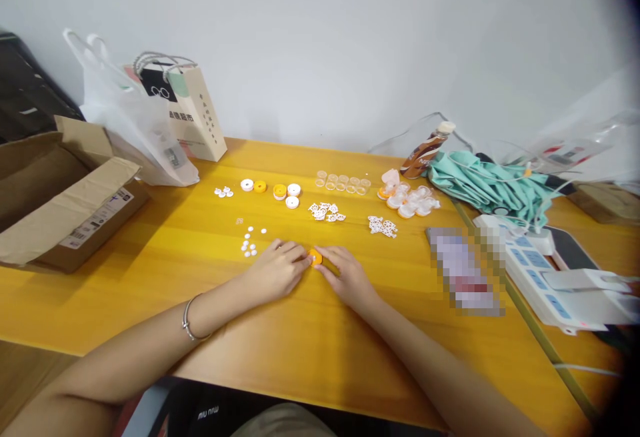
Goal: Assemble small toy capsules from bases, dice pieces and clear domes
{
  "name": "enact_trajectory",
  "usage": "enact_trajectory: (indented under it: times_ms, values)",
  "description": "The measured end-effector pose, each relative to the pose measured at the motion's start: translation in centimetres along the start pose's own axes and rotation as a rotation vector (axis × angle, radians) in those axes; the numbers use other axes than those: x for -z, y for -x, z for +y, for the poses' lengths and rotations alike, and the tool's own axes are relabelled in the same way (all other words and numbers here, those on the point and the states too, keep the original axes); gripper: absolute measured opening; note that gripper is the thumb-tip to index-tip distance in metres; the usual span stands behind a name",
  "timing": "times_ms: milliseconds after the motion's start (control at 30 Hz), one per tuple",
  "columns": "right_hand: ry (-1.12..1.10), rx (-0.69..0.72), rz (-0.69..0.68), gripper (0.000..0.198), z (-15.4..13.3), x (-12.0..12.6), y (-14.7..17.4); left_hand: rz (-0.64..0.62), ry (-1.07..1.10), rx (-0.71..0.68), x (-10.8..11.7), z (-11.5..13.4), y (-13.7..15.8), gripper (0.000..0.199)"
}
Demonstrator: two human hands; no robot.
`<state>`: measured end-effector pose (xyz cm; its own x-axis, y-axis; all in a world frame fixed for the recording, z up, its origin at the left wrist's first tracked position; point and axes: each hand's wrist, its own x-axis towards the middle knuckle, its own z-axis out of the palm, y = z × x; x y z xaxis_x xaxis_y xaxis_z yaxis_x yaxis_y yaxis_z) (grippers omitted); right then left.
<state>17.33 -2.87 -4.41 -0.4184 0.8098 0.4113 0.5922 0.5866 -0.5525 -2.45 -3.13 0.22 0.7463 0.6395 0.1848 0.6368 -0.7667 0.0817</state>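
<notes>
Low over the tabletop, my left hand point(283, 267) and my right hand point(347, 275) meet at a small round orange part point(316, 257). Fingers of both hands are closed on it from either side; a whitish bit shows at its left, too small to name. Small white discs point(247, 245) lie scattered to the left of my left hand. Behind the hands are white and orange round cases point(280, 191), white openwork pieces point(326, 211) and a second pile of white cut-out pieces point(383, 226). Clear cups point(341, 183) stand in rows farther back.
At left are an open cardboard box point(100, 223), a white plastic bag point(145, 137) and a paper bag point(203, 110). To the right lie filled clear cases point(407, 200), a bottle point(425, 153), green cloth point(493, 183), a blurred phone point(463, 270) and a power strip point(537, 273).
</notes>
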Motion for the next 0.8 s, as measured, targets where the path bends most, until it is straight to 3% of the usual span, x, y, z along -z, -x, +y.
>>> enact_trajectory:
  times_ms: [267,467,633,800]
  values:
    - [-0.026,0.008,0.008,0.03,-0.1,0.0,0.0,0.024,0.14,0.038,-0.1,0.1,0.1,0.027]
    - [-0.051,-0.01,0.006,0.027,-0.2,0.2,-0.1,0.147,0.338,0.178,1.7,-3.5,0.4,0.024]
    - [-0.066,-0.005,0.011,0.023,-0.4,0.3,-0.1,-0.02,0.422,0.267,2.1,-5.8,0.6,0.012]
    - [-0.086,-0.041,0.046,0.023,-0.5,0.3,-0.1,-0.007,0.43,0.292,0.3,-6.1,0.4,0.008]
